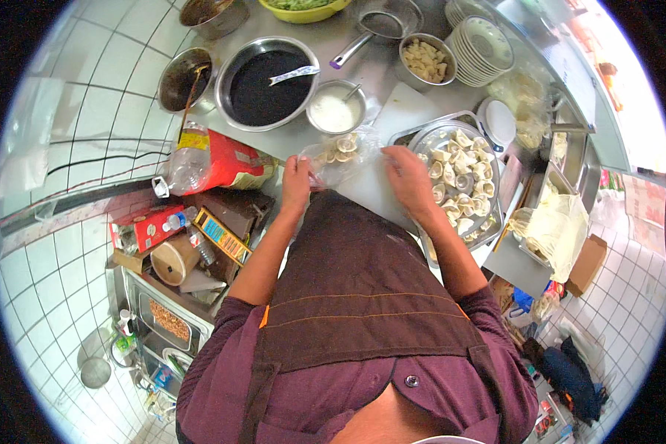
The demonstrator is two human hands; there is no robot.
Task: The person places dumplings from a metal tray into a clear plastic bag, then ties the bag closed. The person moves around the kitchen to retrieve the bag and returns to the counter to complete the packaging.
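Observation:
My left hand (296,186) pinches the near left edge of a clear plastic bag (366,161) on the worktop in front of me. Several folded wontons (344,147) lie inside the bag. At the bag's right edge is my right hand (409,180), fingers curled and slightly blurred; whether they grip the plastic is unclear. Just beyond that hand, a round clear tray (419,141) carries many filled wontons (463,183) and rests in a larger metal tray (497,222). My right forearm covers part of both trays.
Behind the bag stand a bowl of white liquid (336,111) and a steel basin of dark liquid (263,91) with a spoon. A strainer (380,25), a bowl of pale pieces (424,62) and stacked plates (480,53) are farther back. A plastic bottle (191,161) lies left.

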